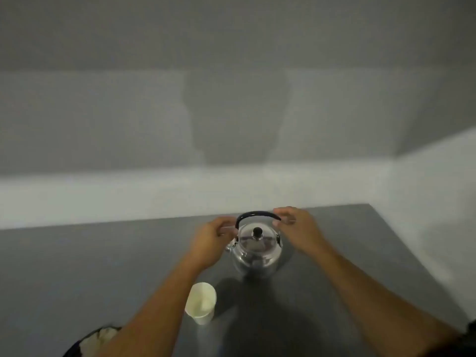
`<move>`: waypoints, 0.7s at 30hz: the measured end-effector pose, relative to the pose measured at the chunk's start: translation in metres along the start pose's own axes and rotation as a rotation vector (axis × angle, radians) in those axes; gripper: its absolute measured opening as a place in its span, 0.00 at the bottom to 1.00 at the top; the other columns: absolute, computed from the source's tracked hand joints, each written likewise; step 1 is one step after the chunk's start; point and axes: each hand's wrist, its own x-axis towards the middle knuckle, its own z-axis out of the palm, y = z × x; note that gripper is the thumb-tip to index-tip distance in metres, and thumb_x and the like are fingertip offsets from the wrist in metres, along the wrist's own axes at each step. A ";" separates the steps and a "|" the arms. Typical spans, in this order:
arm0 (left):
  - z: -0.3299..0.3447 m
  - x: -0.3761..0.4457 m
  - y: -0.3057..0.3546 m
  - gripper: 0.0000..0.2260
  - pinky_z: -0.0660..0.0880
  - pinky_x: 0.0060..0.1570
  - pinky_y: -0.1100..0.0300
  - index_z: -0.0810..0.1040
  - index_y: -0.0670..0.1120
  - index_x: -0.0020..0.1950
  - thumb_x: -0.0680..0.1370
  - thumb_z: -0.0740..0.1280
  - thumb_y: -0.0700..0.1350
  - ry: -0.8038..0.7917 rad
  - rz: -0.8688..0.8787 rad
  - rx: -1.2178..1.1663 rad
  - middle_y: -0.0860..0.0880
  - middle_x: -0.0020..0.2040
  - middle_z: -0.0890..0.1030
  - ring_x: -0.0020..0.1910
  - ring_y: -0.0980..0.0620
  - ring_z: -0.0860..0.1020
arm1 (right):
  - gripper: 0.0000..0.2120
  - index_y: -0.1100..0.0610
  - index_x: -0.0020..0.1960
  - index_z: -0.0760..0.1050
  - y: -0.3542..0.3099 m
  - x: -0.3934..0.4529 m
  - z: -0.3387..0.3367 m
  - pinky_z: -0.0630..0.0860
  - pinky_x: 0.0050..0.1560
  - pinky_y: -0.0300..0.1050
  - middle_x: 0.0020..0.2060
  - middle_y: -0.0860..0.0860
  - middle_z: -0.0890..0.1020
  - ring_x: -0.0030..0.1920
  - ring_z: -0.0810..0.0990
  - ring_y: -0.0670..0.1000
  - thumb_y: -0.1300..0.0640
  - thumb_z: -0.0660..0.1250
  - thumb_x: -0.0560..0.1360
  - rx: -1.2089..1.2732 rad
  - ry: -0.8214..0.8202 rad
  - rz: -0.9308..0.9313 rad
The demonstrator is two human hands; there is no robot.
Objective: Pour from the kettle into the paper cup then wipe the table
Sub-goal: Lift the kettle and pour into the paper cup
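Grey and smooth, your counter runs back to a pale, plain wall that turns a corner on the right. On it stands the kettle, a rounded body of polished, mirror-like metal with a domed lid, a small dark knob at the top and a short spout poking out on its left side. Its black handle arches upright over the lid. Your left hand is at the left end of that handle, fingers curled loosely near the hinge; whether it has a grip there you cannot tell from this blurred view. Your right hand reaches the right end of the handle, thumb and fingers partly open and curved about it, touching or nearly so. Nearer to you, just left of the kettle and apart from it, the paper cup stands upright, white and tapered, its open mouth showing a pale inside. At the lower left edge, partly hidden behind your left forearm, lies a crumpled light cloth on something dark.
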 end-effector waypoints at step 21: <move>0.024 0.039 -0.008 0.13 0.73 0.48 0.74 0.85 0.50 0.58 0.77 0.71 0.38 0.111 -0.030 0.128 0.57 0.46 0.86 0.48 0.63 0.83 | 0.05 0.49 0.51 0.85 -0.005 0.042 0.025 0.71 0.38 0.30 0.40 0.47 0.85 0.38 0.79 0.42 0.51 0.74 0.75 -0.062 -0.246 -0.119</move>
